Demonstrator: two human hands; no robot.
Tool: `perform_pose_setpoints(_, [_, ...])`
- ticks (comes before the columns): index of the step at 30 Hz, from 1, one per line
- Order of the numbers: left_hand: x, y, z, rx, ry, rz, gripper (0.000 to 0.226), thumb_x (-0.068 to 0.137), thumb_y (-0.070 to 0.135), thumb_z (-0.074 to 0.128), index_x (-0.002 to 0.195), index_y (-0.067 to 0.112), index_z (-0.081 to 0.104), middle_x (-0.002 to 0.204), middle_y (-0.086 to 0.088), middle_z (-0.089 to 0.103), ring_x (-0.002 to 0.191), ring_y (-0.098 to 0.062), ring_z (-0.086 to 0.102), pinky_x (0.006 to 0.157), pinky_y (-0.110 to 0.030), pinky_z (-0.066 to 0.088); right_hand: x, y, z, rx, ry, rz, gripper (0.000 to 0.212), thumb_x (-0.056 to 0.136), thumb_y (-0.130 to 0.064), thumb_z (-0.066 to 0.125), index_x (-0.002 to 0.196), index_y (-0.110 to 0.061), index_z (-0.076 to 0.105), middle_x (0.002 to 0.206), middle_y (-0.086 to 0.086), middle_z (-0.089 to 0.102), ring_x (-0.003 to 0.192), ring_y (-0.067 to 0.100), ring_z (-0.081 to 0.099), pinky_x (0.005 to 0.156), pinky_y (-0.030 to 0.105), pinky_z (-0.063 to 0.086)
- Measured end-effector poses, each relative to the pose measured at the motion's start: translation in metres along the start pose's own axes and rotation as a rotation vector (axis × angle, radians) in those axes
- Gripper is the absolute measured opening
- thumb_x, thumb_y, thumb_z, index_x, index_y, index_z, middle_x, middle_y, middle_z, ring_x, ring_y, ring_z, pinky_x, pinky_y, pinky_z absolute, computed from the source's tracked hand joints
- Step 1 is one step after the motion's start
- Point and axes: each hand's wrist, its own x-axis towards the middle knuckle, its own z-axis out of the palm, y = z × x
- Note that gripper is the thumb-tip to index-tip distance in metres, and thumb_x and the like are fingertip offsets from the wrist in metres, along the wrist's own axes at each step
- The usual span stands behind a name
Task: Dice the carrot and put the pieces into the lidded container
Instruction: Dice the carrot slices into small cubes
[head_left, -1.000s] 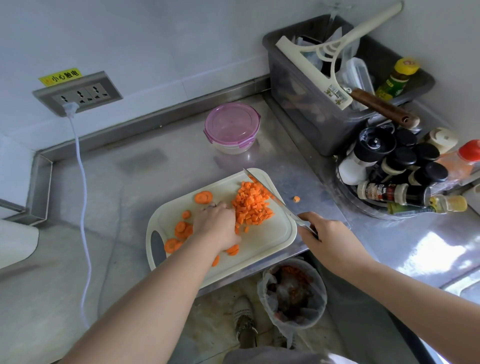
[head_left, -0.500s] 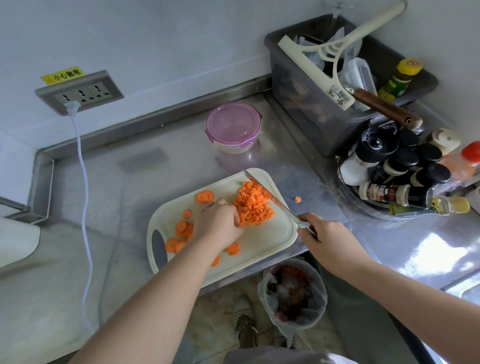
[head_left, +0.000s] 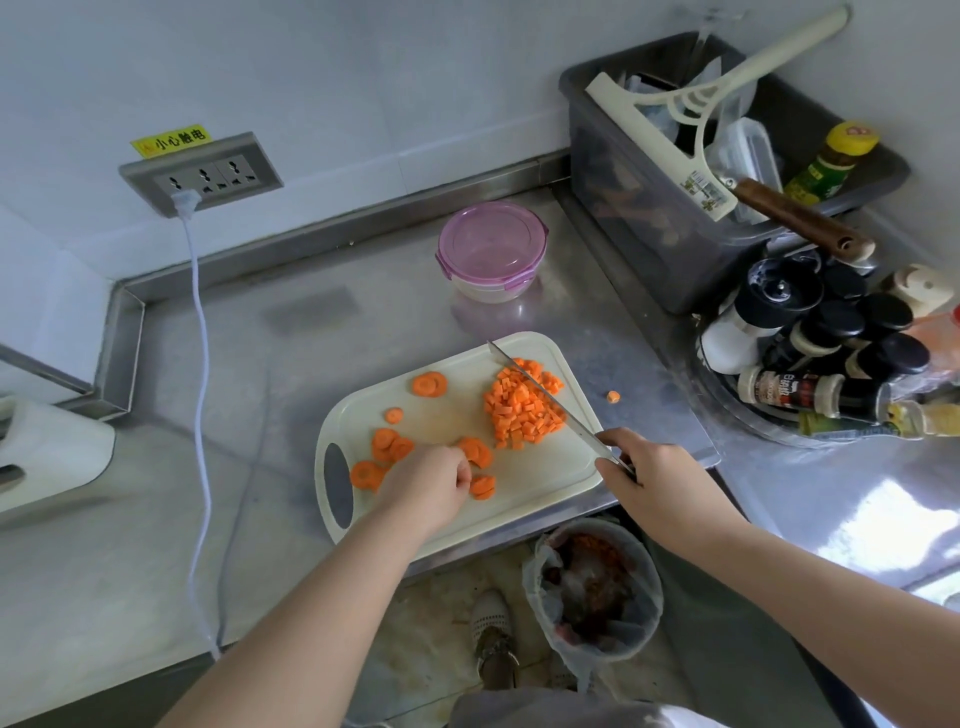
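Mostly small carrot cubes (head_left: 522, 405) heaped by knife (head_left: 576, 423) (R hand (head_left: 654, 470) gripping handle), L hand (head_left: 423, 488) curled onto round slices (head_left: 384, 446).

The knife (head_left: 571, 418) handle is buried in the right hand (head_left: 649, 473). The left hand (head_left: 431, 483) covers its own fingertips and parts of some slices (head_left: 384, 439); whether it pinches one cannot be told. The closed container (head_left: 491, 244) hides its inside. Far right, the bottles (head_left: 893, 358) are cut by the edge, their labels too small to read.
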Motion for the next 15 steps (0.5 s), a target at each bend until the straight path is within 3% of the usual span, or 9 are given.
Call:
perform_pose_setpoints(3, [-0.003, 0.0, 0.002, -0.049, -0.009, 0.016, 0.026, 0.088, 0.024, 0.058, 0.114, 0.022, 0.059, 0.113, 0.004, 0.063, 0.1, -0.016, 0.06, 0.084, -0.031, 0.05, -0.002, 0.002, 0.0, -0.001, 0.005, 0.001, 0.032, 0.099, -0.029, 0.044, 0.13, -0.023, 0.052, 0.06, -0.009, 0.051, 0.052, 0.008, 0.05, 0.046, 0.018, 0.029])
perform_pose_setpoints(5, [-0.006, 0.002, 0.004, -0.032, -0.004, 0.043, 0.039, 0.086, 0.033, 0.062, 0.123, 0.021, 0.053, 0.118, 0.005, 0.058, 0.105, -0.014, 0.058, 0.079, -0.024, 0.047, -0.004, 0.004, 0.001, 0.003, 0.004, 0.002, 0.033, 0.099, -0.029, 0.044, 0.13, -0.022, 0.052, 0.06, -0.008, 0.052, 0.053, 0.009, 0.051, 0.047, 0.019, 0.032])
perform_pose_setpoints(9, [-0.005, 0.009, 0.013, 0.058, 0.068, 0.054, 0.032, 0.087, 0.034, 0.062, 0.116, 0.021, 0.057, 0.121, 0.004, 0.057, 0.104, -0.015, 0.059, 0.074, -0.024, 0.043, -0.007, 0.006, 0.002, 0.005, 0.002, 0.002, 0.032, 0.099, -0.029, 0.044, 0.13, -0.022, 0.052, 0.061, -0.011, 0.051, 0.052, 0.006, 0.05, 0.046, 0.017, 0.03])
perform_pose_setpoints(15, [0.0, 0.019, 0.021, 0.013, 0.145, 0.0, 0.022, 0.089, 0.035, 0.06, 0.107, 0.021, 0.063, 0.111, 0.004, 0.062, 0.099, -0.016, 0.062, 0.073, -0.026, 0.044, -0.007, 0.008, 0.004, 0.002, -0.004, 0.011, 0.032, 0.099, -0.028, 0.045, 0.129, -0.022, 0.053, 0.061, -0.012, 0.047, 0.05, 0.007, 0.049, 0.045, 0.018, 0.031])
